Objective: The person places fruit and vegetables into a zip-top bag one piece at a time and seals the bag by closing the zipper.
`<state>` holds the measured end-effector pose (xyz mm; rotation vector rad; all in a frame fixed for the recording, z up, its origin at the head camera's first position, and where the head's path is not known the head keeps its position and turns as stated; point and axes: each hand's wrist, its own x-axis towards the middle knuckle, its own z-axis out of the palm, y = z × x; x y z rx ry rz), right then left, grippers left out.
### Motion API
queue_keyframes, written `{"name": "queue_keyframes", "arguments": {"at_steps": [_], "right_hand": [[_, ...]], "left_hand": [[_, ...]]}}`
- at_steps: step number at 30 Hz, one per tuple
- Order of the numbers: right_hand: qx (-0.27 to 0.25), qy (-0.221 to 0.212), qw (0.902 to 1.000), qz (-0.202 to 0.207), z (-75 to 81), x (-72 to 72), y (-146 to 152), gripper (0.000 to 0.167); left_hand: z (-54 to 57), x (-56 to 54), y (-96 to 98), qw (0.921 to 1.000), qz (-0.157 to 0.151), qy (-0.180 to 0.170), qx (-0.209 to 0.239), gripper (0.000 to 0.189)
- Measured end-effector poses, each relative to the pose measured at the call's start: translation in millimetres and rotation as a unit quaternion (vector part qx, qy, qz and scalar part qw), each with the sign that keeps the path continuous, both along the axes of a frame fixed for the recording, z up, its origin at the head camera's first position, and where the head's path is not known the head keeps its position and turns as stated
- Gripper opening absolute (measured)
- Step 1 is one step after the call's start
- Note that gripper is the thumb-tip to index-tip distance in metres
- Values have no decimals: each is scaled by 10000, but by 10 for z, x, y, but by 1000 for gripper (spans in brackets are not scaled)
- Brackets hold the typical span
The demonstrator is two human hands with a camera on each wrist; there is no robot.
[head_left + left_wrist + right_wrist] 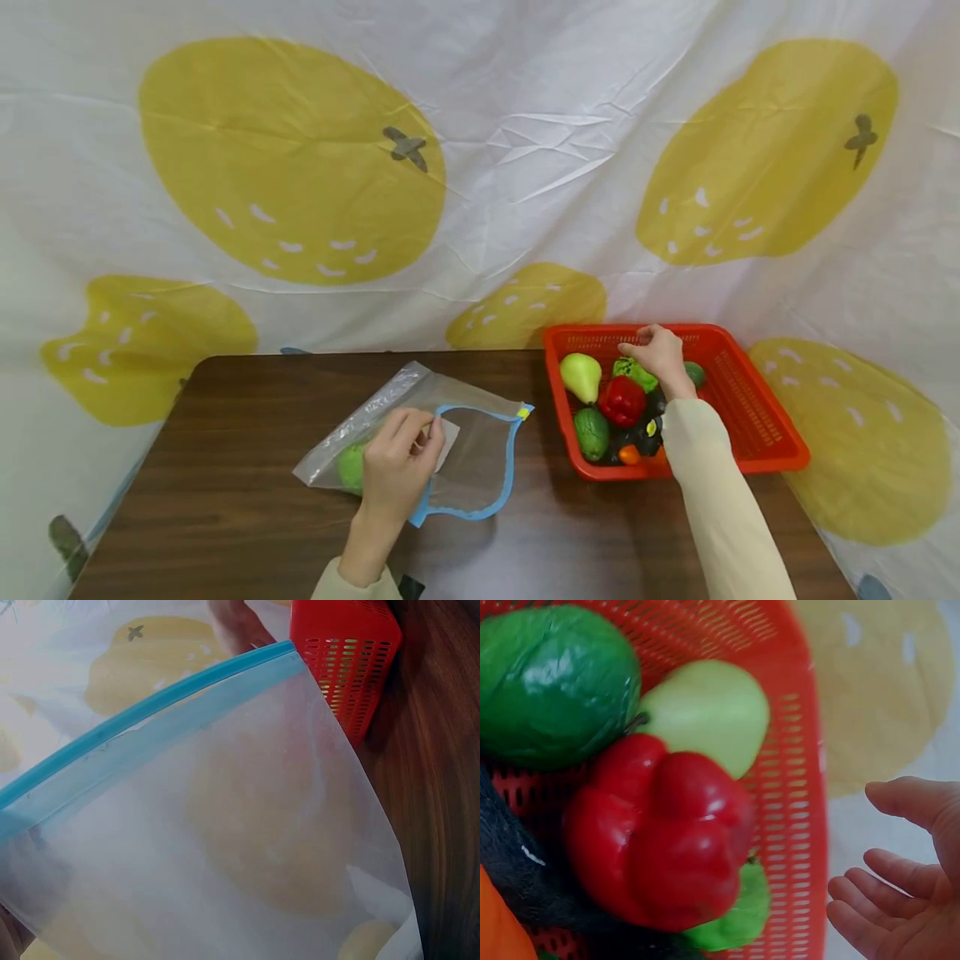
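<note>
The mouth of a clear bag (pixel 476 467), edged in blue, is pinched between the thumb and fingers of the left hand (pixel 397 458) above the brown table (pixel 225 467). A round green item (pixel 350 467) is enclosed at the bag's left end (partly hidden by the hand). The right hand (pixel 660 358) is held over the far part of a red basket (pixel 750 400) at the right; its thumb and fingers are spread wide, and nothing is held. Within the basket, a pear (pixel 581 375) is placed far left, a dark green fruit (pixel 592 433) near left, and a red pepper (pixel 622 402) just right of these. A leafy green piece (pixel 636 373) is partly covered by the right hand. At the back, a printed cloth (pixel 510 208) is hung.
</note>
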<state>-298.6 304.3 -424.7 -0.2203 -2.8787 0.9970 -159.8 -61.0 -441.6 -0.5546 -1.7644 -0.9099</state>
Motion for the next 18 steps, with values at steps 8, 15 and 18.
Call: {"name": "queue_keyframes", "arguments": {"at_steps": [8, 15, 18], "right_hand": [[200, -511, 9985, -69, -145, -114, 84, 51], [657, -481, 9966, 78, -262, -174, 110, 29], [912, -615, 9939, 28, -290, -188, 95, 32]], "left_hand": [[2, 9, 0, 10000, 20, 17, -70, 15], [4, 18, -2, 10000, 2, 15, -47, 15], [4, 17, 3, 10000, 3, 36, -51, 16]]}}
